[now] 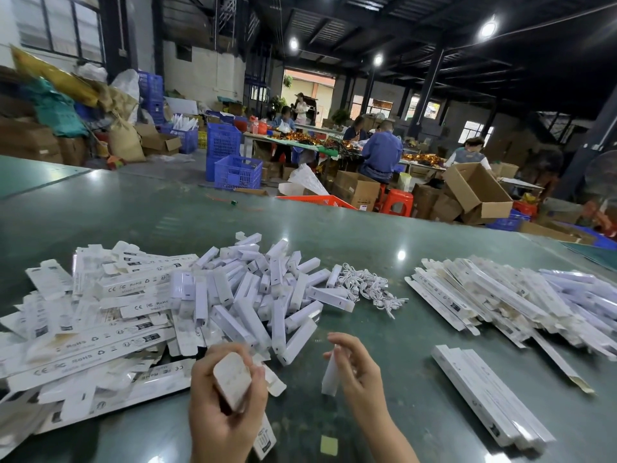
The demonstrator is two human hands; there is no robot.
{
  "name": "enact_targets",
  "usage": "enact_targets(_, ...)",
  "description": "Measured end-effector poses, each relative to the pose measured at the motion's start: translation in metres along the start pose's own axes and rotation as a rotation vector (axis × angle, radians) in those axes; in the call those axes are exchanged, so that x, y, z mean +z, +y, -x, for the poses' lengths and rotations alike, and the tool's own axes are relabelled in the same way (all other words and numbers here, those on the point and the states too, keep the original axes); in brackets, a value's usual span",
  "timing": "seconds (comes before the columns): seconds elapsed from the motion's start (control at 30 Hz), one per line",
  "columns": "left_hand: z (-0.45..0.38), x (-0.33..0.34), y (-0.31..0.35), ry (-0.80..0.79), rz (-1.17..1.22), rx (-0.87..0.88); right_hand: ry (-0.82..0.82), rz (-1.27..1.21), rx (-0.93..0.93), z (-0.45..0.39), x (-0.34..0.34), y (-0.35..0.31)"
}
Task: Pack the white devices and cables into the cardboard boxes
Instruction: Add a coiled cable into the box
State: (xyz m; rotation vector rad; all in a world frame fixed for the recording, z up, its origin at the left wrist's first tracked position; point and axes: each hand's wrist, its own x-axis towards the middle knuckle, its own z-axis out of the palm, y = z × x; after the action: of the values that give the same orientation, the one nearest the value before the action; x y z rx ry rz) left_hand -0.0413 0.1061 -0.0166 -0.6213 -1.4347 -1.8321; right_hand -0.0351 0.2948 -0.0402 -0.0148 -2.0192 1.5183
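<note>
Left hand (227,401) gripping carton (232,384), open end up for loading; right hand (357,369) pinching white device (331,374). Devices pile (263,295) at twelve o'clock, cables (370,285) at one.

Glossy green table top (334,228) — smooth white plastic devices (253,315), matt cardboard boxes (100,345) — printed.

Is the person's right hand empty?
No, the right hand pinches a white device above the green table.
</note>
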Motion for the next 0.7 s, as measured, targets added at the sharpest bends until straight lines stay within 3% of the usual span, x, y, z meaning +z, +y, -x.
enact_targets(0.23, -0.010, -0.006, 0.009, -0.141, -0.180, 0.149, -0.039, 0.189, -0.056, 0.000, -0.008, -0.007)
enact_targets(0.37, -0.011, 0.000, 0.016, -0.224, -0.005, 0.108, -0.005, 0.262, -0.046, -0.002, -0.017, -0.036)
enact_targets(0.5, -0.001, 0.008, 0.027, -0.242, 0.150, 0.029, 0.138, -0.101, -0.054, 0.001, -0.015, -0.095)
enact_targets(0.63, 0.005, 0.008, 0.019, -0.202, 0.131, -0.091, 0.035, -0.325, -0.073, 0.011, 0.000, -0.144)
enact_targets(0.7, 0.006, 0.007, 0.021, -0.200, 0.158, -0.051, 0.059, -0.367, -0.080, 0.014, 0.006, -0.155)
